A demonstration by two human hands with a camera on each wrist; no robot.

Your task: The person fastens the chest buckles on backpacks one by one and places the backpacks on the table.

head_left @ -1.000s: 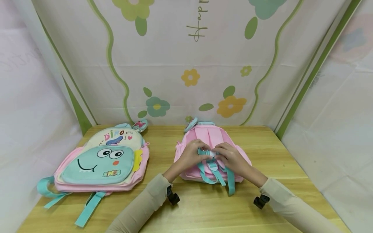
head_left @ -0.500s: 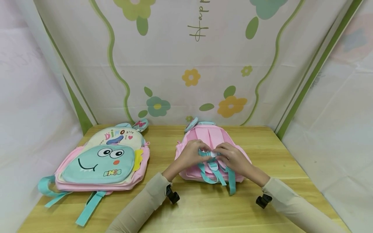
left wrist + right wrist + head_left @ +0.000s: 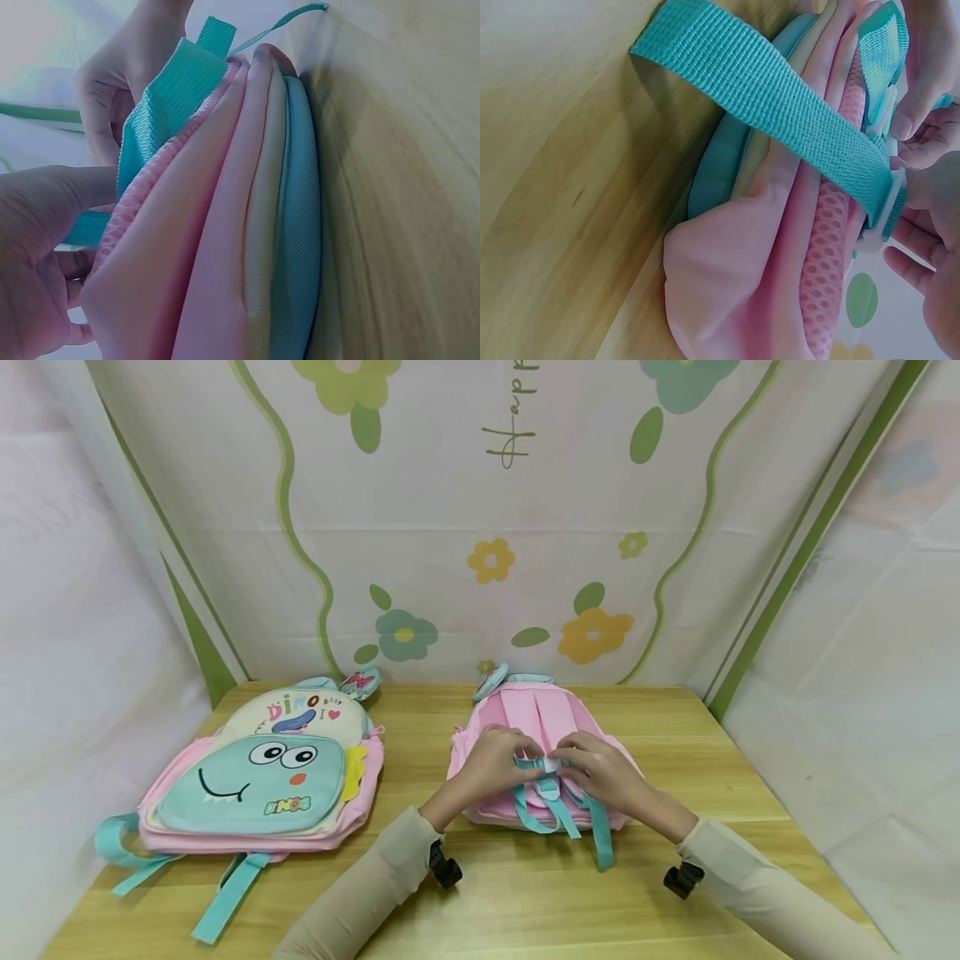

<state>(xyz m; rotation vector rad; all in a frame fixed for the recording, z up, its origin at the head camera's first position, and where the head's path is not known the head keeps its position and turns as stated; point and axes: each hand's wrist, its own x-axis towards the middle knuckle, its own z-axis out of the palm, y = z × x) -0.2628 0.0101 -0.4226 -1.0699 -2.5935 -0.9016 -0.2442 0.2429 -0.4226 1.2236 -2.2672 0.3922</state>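
A small pink backpack (image 3: 528,706) lies on the table with its padded back and straps facing up. Over its middle my left hand (image 3: 489,762) pinches a teal webbing strap (image 3: 529,763) between thumb and fingers. Close beside it, my right hand (image 3: 602,768) pinches a white plastic buckle (image 3: 552,764) at the strap's end. A second white buckle (image 3: 548,789) sits just below on the webbing. In the right wrist view, a loose teal strap end (image 3: 735,71) passes through a white buckle (image 3: 891,204). The fingertips partly hide the upper buckle.
Left of the hands lies another backpack (image 3: 255,785) with a dinosaur face and teal straps (image 3: 234,900) hanging toward the front. Both bags rest on the wooden table (image 3: 540,893). Behind stands a flower-printed fabric wall (image 3: 450,510), with white fabric at both sides.
My right hand has shifted slightly right and down with the white buckle. The loose strap end below it has swung a little to the right. My left hand stays almost in place.
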